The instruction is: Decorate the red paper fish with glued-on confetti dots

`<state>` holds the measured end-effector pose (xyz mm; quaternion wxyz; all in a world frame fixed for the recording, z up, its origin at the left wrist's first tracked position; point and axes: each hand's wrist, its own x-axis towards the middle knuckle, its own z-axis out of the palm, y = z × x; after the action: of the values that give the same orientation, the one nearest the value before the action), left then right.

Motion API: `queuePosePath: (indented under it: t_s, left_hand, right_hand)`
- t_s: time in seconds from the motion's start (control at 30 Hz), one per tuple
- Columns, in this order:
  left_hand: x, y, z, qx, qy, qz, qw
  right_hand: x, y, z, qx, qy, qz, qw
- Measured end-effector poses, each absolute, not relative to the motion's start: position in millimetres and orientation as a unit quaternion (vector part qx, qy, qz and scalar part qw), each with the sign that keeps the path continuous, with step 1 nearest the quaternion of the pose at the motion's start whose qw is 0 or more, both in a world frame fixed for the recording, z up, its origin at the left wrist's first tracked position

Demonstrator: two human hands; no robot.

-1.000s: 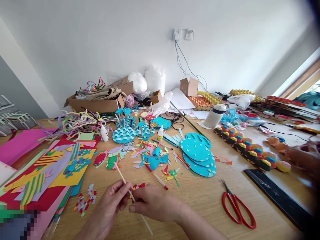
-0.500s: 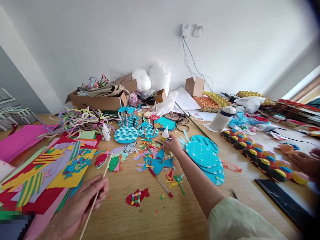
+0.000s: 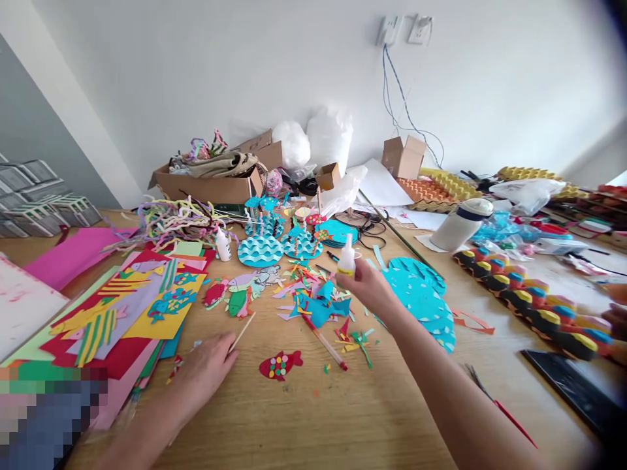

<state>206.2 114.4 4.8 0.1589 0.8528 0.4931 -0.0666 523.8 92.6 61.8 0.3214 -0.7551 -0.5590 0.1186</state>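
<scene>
My left hand (image 3: 208, 365) is closed around a thin wooden stick (image 3: 243, 331), whose tip points up and to the right. In my right hand (image 3: 368, 287) is a small glue bottle (image 3: 347, 260), upright and lifted above the paper scraps (image 3: 321, 305). On the table between my arms lies a red paper fish (image 3: 280, 365) with coloured dots. Just beyond it is a red-tipped pen (image 3: 326, 344). More cut-out fish (image 3: 240, 294) lie beyond my left hand. A second white bottle (image 3: 223, 245) stands near a blue wavy disc (image 3: 259, 252).
Coloured paper sheets (image 3: 183, 320) spread on the left. Blue discs (image 3: 416, 294) lie by my right forearm. Further right are a painted egg-carton strip (image 3: 529, 303), a white flask (image 3: 463, 224), red-handled scissors (image 3: 514, 421) and a black tablet-like slab (image 3: 563, 385). Another person's hand (image 3: 616, 320) shows at the right edge.
The right hand has raised the glue bottle off the table. My left hand has turned over, and the stick in it now shows only a short end. The view has shifted left.
</scene>
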Motion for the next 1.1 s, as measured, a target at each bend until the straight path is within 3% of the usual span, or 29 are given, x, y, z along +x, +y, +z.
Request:
queuePosePath:
  t_s: [0.2, 0.37, 0.6, 0.7, 0.9, 1.1]
  left_hand:
    - [206, 109, 11, 0.869, 0.476, -0.029, 0.131]
    - [203, 108, 19, 0.885, 0.438, 0.068, 0.142]
    - [203, 107, 28, 0.832, 0.456, 0.211, 0.234]
    - [213, 99, 29, 0.780, 0.459, 0.272, 0.326]
    - [257, 56, 29, 0.571, 0.372, 0.305, 0.665]
    - [288, 31, 25, 0.440, 0.299, 0.361, 0.766]
  right_hand:
    - [496, 12, 62, -0.641, -0.605, 0.342, 0.325]
    - [483, -10, 49, -0.573, -0.483, 0.490, 0.445]
    - [460, -19, 32, -0.495, -0.307, 0.578, 0.572]
    - [448, -19, 27, -0.460, -0.188, 0.613, 0.614]
    - [420, -19, 27, -0.391, -0.071, 0.669, 0.629]
    - [403, -20, 23, -0.379, -0.085, 0.683, 0.618]
